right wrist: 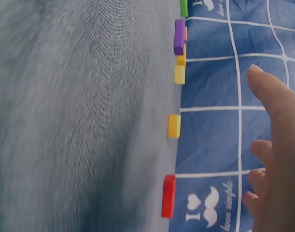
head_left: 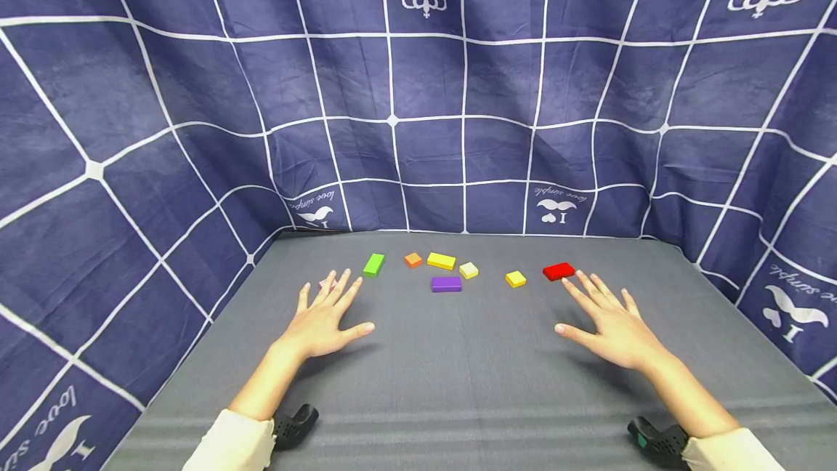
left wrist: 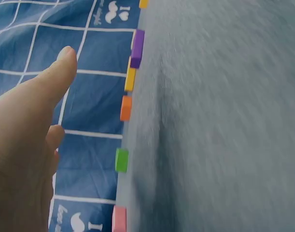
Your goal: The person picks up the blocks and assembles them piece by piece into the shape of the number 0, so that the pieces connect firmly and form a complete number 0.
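My left hand (head_left: 320, 322) hovers over the grey cloth with fingers spread and nothing held. A pink block (left wrist: 119, 219) lies just beyond its fingertips, partly hidden by them in the head view. Close to its right is a green block (head_left: 374, 265). My right hand (head_left: 615, 325), also spread and holding nothing, is over the right side, its fingertips near a red block (head_left: 559, 272). Between the hands, farther back, lie an orange block (head_left: 413, 259), a long yellow block (head_left: 441, 261), a purple block (head_left: 447, 284), a pale yellow block (head_left: 468, 270) and a small yellow block (head_left: 516, 279).
Grey cloth (head_left: 458, 369) covers the table. A blue curtain (head_left: 425, 78) with white grid lines rises behind it and along both sides. Black straps with devices, a left one (head_left: 296, 426) and a right one (head_left: 657, 442), sit at the wrists beside pale sleeves.
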Demonstrator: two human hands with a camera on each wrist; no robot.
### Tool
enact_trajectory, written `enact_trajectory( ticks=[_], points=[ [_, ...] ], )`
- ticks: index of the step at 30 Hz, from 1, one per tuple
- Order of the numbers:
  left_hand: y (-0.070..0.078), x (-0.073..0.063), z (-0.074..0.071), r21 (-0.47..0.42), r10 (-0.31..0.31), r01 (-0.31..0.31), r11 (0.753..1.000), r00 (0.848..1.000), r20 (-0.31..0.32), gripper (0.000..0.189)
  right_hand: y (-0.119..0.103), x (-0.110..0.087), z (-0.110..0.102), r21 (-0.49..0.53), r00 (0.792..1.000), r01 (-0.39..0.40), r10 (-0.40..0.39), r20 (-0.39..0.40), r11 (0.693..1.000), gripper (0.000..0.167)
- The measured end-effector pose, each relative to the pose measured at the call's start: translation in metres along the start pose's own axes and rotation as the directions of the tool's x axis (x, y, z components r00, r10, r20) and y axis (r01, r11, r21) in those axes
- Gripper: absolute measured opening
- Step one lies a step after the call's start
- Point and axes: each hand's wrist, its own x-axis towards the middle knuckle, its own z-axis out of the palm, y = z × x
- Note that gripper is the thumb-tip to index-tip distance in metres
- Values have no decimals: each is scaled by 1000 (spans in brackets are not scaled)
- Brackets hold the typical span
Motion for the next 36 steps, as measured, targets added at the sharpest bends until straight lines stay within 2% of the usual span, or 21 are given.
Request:
enact_trajectory(
  ticks=[5, 12, 21, 24, 29, 36],
  points=[
    [13, 16, 3, -44, 42, -41, 998, 999, 21, 88, -7, 16, 11, 54, 999, 37, -36, -20, 998, 82],
    [29, 44, 12, -127, 112, -107, 986, 993, 37, 82, -22, 47, 28, 89, 988, 135, -127, -85, 987, 74],
    [44, 81, 33, -265, 189, -181, 947, 982, 6, 68, -53, 91, 57, 196, 966, 245, -222, -131, 950, 59],
    [48, 93, 45, -286, 197, -191, 939, 980, -8, 63, -65, 105, 72, 248, 972, 231, -210, -109, 941, 55],
    [57, 107, 63, -279, 168, -165, 946, 986, -15, 57, -80, 123, 96, 313, 984, 176, -163, -66, 933, 50],
    [64, 121, 71, -279, 142, -157, 947, 987, -74, 48, -84, 140, 109, 336, 985, 170, -153, -77, 926, 44]
  ],
)
